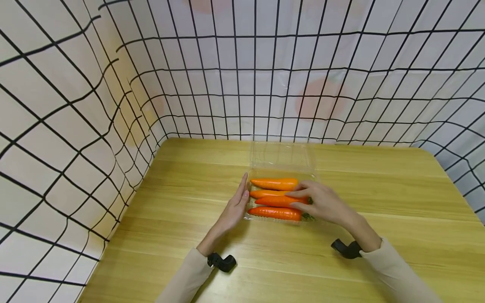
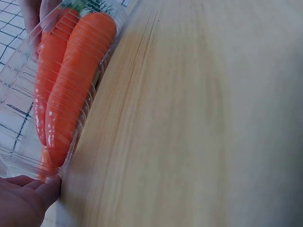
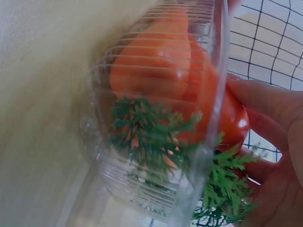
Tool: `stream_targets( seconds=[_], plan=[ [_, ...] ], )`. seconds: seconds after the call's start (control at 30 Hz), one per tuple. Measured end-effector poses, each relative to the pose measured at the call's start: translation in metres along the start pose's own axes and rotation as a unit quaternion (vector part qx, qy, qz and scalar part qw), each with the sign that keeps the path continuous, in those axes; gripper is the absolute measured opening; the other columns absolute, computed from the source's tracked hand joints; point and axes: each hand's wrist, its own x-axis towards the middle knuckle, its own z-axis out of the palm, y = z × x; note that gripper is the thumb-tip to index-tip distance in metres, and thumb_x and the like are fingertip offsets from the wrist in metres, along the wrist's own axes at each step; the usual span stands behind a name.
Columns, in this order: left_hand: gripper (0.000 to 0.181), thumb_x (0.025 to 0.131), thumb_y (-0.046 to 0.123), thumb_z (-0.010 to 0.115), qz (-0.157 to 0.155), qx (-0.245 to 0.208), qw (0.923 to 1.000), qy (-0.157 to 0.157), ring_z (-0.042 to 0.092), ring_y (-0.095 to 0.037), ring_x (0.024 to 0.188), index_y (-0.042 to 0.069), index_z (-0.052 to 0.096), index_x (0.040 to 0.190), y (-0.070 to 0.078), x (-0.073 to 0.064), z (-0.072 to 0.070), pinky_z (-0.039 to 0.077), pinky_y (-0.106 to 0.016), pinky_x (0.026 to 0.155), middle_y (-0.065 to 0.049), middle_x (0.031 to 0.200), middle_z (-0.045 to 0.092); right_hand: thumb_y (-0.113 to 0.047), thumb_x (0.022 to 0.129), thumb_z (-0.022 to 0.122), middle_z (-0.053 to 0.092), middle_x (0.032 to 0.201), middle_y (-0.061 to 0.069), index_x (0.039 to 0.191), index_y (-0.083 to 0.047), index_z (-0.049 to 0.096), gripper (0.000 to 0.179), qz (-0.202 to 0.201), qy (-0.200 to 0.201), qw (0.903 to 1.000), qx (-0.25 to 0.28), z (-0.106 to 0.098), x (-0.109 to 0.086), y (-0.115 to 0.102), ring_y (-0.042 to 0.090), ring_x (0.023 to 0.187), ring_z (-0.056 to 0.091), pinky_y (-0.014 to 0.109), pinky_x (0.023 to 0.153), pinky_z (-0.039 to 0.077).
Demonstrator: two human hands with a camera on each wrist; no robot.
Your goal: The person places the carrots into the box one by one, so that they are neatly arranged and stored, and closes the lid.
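Note:
Several carrots lie side by side in a clear plastic box [image 1: 274,173] with its lid [image 1: 280,155] folded back. My right hand [image 1: 327,204] grips a red-orange carrot [image 1: 274,200] near its leafy end, thumb on the near side and fingers on the far side. Nearer to me is a redder carrot [image 1: 274,213]; at the back lies an orange carrot [image 1: 270,183]. Held upright, my left hand [image 1: 235,207] touches the box's left end with straight fingers. Green leaves [image 3: 227,179] stick out at the right end in the right wrist view.
A wooden table [image 1: 182,202] carries the box. Black wire mesh [image 1: 254,69] with pale sheeting behind it stands along the back and both sides. A black camera mount [image 1: 223,262] is on the left wrist, another black mount [image 1: 347,249] on the right.

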Motion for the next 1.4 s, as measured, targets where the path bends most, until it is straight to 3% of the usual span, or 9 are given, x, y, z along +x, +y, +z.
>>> stream_targets(
  seconds=[0.43,1.1,1.4],
  plan=[
    [0.058,0.116,0.019,0.026,0.001,-0.018,0.9998,-0.003,0.023,-0.035,0.159,0.019,0.003,0.169,-0.002,0.001,0.001,0.025,-0.052,0.128,-0.019,0.172,0.017,-0.025,0.096,0.075,0.069,0.115,0.007,0.126,-0.016,0.077,0.031,0.007,0.020,0.9974,0.069,0.012,0.006,-0.001,0.016,0.096,0.058,0.027,0.074,0.047],
    [0.058,0.115,0.019,0.027,0.007,-0.013,0.9999,0.001,0.022,-0.035,0.159,0.019,0.004,0.169,-0.001,0.002,0.001,0.021,-0.053,0.130,-0.022,0.171,0.020,-0.024,0.094,0.078,0.069,0.106,0.003,0.120,-0.015,0.080,0.027,0.016,0.056,0.9945,0.087,0.028,0.015,-0.005,0.013,0.089,0.056,0.027,0.075,0.045],
    [0.058,0.116,0.020,0.026,0.003,-0.017,0.9999,-0.001,0.022,-0.034,0.159,0.021,0.004,0.169,-0.002,0.001,0.002,0.022,-0.052,0.130,-0.021,0.171,0.020,-0.025,0.094,0.077,0.070,0.108,0.003,0.121,-0.016,0.079,0.028,0.012,0.045,0.9962,0.073,0.028,0.015,-0.003,0.012,0.090,0.057,0.027,0.075,0.046]
  ],
)
